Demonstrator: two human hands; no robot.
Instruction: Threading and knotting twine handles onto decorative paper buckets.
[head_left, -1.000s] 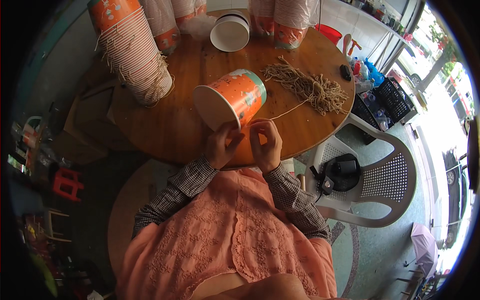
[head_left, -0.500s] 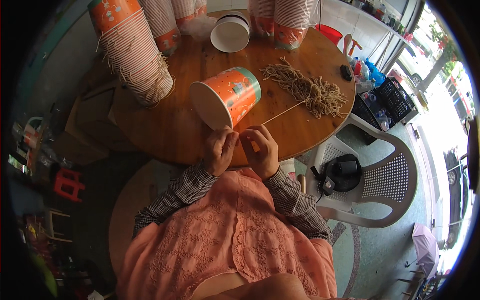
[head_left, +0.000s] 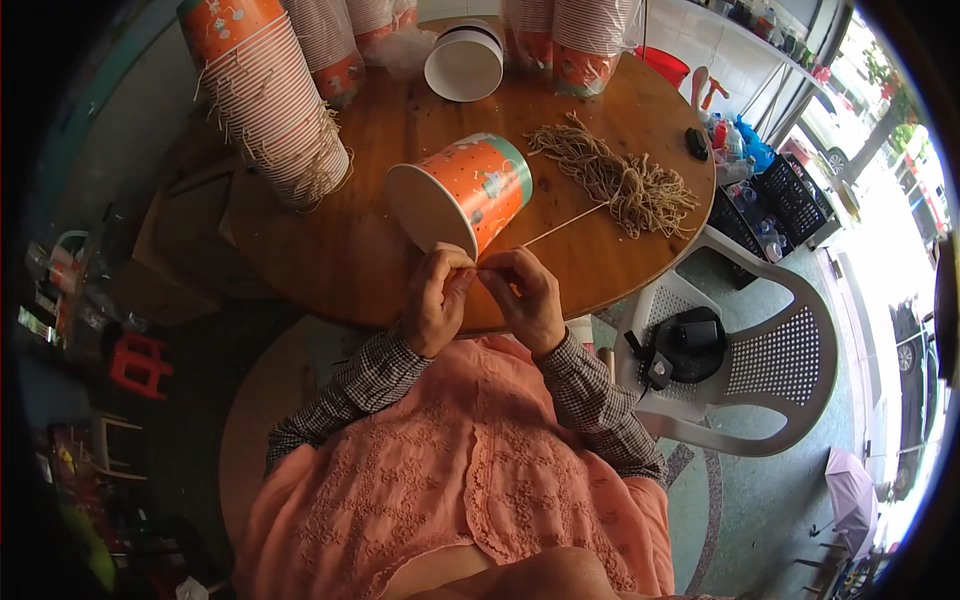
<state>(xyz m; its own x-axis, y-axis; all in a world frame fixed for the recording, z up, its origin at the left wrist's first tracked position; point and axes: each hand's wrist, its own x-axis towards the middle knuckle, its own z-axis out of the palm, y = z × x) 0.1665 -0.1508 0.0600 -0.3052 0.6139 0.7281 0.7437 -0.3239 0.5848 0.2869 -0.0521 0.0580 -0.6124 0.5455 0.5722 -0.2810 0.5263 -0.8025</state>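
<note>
An orange paper bucket (head_left: 478, 190) with a green band lies on its side on the round wooden table (head_left: 330, 270), its white mouth facing left and toward me. Just at the near edge of its rim, my left hand (head_left: 437, 300) and my right hand (head_left: 524, 300) meet, thumbs and fingertips pinched together. A thin piece of string (head_left: 565, 222) runs from my right fingertips to a loose bundle of tan strings (head_left: 630, 185) at the right. What lies between my fingertips is mostly hidden; it appears to be the string's end.
A tall leaning stack of buckets (head_left: 275, 110) with strings hanging from it stands at the left. White tubs (head_left: 463, 65) lie at the back, between plastic-wrapped bucket stacks (head_left: 585, 50). A small black object (head_left: 695, 144) sits by the right edge. A grey plastic chair (head_left: 770, 350) holds black items.
My fingertips have come closer together, and my right fingers have closed from a looser curl into a pinch. The bucket appears slightly further right in view.
</note>
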